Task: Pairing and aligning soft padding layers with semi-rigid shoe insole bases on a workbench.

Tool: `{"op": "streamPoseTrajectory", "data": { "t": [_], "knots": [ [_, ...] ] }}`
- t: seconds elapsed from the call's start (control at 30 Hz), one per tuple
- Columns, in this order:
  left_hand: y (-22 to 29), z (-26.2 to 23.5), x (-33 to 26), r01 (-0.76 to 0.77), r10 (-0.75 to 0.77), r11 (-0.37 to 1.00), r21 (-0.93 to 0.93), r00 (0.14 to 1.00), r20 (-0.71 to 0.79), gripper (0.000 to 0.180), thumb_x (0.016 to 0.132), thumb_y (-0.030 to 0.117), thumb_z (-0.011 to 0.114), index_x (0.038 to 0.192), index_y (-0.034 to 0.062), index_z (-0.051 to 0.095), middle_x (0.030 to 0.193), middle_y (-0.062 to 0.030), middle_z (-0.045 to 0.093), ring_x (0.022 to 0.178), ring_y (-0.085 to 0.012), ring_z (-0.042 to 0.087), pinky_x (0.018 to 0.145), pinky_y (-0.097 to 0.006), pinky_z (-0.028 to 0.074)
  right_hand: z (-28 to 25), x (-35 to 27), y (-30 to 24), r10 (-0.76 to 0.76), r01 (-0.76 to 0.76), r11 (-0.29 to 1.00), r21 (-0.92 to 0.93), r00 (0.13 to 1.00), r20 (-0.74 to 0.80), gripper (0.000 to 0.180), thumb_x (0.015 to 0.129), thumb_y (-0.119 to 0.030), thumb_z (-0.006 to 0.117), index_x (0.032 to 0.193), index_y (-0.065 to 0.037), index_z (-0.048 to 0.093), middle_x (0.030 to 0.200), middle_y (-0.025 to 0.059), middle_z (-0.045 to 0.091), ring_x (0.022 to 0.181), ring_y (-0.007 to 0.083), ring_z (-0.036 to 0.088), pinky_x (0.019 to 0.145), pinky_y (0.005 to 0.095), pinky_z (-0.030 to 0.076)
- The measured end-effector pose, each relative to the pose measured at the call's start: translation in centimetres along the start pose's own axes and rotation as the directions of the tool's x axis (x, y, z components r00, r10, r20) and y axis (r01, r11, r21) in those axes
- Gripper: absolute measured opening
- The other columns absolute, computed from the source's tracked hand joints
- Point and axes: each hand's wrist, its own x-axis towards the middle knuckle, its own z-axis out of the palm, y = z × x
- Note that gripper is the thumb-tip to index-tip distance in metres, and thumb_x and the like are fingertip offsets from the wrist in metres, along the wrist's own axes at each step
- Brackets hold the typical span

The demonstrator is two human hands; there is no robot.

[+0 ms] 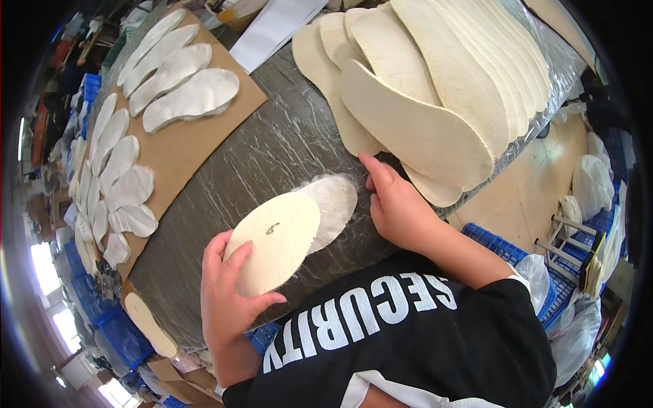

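Hands apart: the left hand (228,299) grips a cream insole (275,241) over a fluffy white liner (335,204) on the surface (272,153), the right hand (394,204) empty by the insole stack (435,75); many finished liners (170,75) lie on cardboard (197,139), many insoles remain.

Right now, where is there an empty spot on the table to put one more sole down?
The grey tabletop is bare in the strip between the brown cardboard and the fanned stack of soles. Another bare patch lies near the table's front edge, left of the left hand. It is crowded on the cardboard, lined with white fuzzy liners, and at the stack by the right hand.
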Motion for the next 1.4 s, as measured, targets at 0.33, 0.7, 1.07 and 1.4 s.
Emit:
{"op": "streamPoseTrajectory", "data": {
  "t": [0.33,0.7,1.07,1.4],
  "knots": [
    [1.9,2.8,2.9,-0.044,0.041,0.996,0.073,0.998,0.051,0.07,0.048,0.031,0.088,0.11,0.0055,0.067,0.125,-0.0155,0.053,0.11,-0.0347,0.05,0.089,-0.045,0.047,-1.9,-0.3,-0.3,0.291,-0.545,0.683,0.487,0.814,0.503,0.047,0.092,0.004,0.036,0.138,0.003,0.045,0.09,0.0119,0.06,0.059,0.0154,0.063,0.054,0.0274,0.052],
    [1.3,3.9,3.4,-0.062,0.059,0.997,0.033,0.995,0.083,0.071,0.048,0.029,0.09,0.111,0.0072,0.067,0.126,-0.0152,0.052,0.11,-0.035,0.049,0.091,-0.046,0.044,-2.0,0.4,0.3,0.197,-0.504,0.702,0.503,0.817,0.543,0.051,0.086,0.009,0.035,0.135,0.004,0.049,0.089,0.0167,0.062,0.056,0.0179,0.063,0.057,0.0308,0.052],
    [1.2,4.0,3.5,-0.048,0.042,0.997,0.053,0.994,0.098,0.072,0.045,0.027,0.091,0.111,0.008,0.068,0.127,-0.0148,0.051,0.112,-0.0344,0.048,0.092,-0.046,0.044,-1.9,0.5,0.4,0.196,-0.51,0.692,0.511,0.814,0.547,0.047,0.09,0.005,0.037,0.136,0.004,0.048,0.088,0.0172,0.062,0.056,0.0191,0.063,0.058,0.0316,0.052],
    [1.4,4.5,3.6,-0.045,0.03,0.992,0.12,0.992,0.126,0.073,0.046,0.027,0.09,0.112,0.0062,0.066,0.127,-0.0161,0.051,0.112,-0.0362,0.049,0.092,-0.046,0.044,-1.8,0.6,0.4,0.203,-0.52,0.693,0.5,0.805,0.557,0.044,0.093,0.002,0.038,0.136,0.004,0.047,0.09,0.0164,0.062,0.056,0.0191,0.062,0.059,0.0315,0.052]
  ]
}}
